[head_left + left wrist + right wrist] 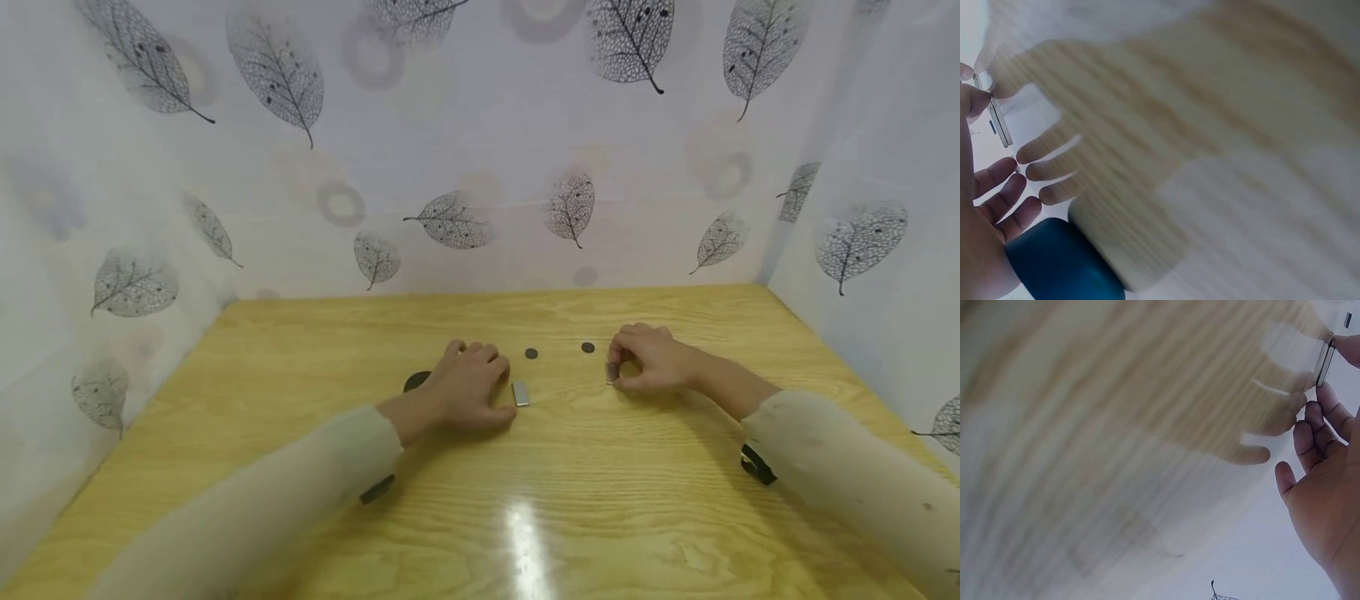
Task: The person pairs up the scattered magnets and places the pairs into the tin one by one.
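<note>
My right hand (pixel 651 360) pinches a small silver rectangular block (pixel 612 373) between thumb and fingertips, close over the table. In the right wrist view the thumb is at one end of this block (pixel 1325 362) and a fingertip at the other. A second silver block (pixel 521 394) lies on the table just right of my left hand (pixel 471 388). The left thumb and fingers are spread apart beside it, with a gap between them. In the left wrist view the thumb overlaps the upper part of that block (pixel 999 122).
Two small dark discs, a left one (pixel 531 353) and a right one (pixel 588 347), lie beyond the hands. A dark round object (pixel 417 381) stands partly hidden behind the left wrist. Leaf-patterned cloth (pixel 480 150) encloses the wooden table (pixel 450 533) at the back and sides.
</note>
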Demonstrator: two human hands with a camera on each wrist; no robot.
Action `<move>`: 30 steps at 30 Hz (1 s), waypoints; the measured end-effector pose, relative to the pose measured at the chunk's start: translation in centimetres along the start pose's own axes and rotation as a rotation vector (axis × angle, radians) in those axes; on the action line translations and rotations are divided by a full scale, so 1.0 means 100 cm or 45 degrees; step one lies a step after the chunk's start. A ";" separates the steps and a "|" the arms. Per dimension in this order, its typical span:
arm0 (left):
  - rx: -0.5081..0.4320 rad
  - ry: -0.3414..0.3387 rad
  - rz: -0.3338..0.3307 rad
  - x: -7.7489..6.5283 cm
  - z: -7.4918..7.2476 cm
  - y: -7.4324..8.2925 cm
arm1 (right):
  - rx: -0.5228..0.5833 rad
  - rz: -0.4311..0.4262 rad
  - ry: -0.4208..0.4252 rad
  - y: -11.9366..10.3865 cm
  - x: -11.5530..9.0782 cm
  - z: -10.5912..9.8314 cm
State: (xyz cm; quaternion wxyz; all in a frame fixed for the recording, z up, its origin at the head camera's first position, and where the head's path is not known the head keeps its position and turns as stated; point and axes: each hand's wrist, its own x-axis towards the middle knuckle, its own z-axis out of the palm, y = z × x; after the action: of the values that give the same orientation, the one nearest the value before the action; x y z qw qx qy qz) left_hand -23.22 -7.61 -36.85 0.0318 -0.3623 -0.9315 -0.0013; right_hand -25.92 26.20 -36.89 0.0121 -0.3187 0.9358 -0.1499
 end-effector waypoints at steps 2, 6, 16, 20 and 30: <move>-0.001 -0.006 0.013 0.002 0.001 0.001 | -0.008 0.001 -0.004 0.000 0.001 0.000; 0.000 -0.011 0.030 0.005 0.002 0.004 | -0.005 -0.004 -0.007 -0.001 0.002 0.000; -0.046 0.000 0.025 0.007 -0.003 0.011 | 0.034 0.011 -0.047 -0.007 0.002 0.002; -0.068 -0.012 0.013 0.007 -0.004 0.013 | 0.074 -0.014 -0.054 -0.012 0.001 0.004; -0.049 -0.001 -0.007 0.011 0.000 0.015 | 0.004 -0.099 -0.011 -0.025 0.011 0.010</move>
State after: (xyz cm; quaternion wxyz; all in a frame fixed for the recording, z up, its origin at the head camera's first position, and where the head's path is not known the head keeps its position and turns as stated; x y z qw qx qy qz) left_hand -22.98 -5.77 -36.77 0.0247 -0.3604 -0.9323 -0.0191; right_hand -25.27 23.41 -37.03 0.0110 -0.3556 0.9224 -0.1504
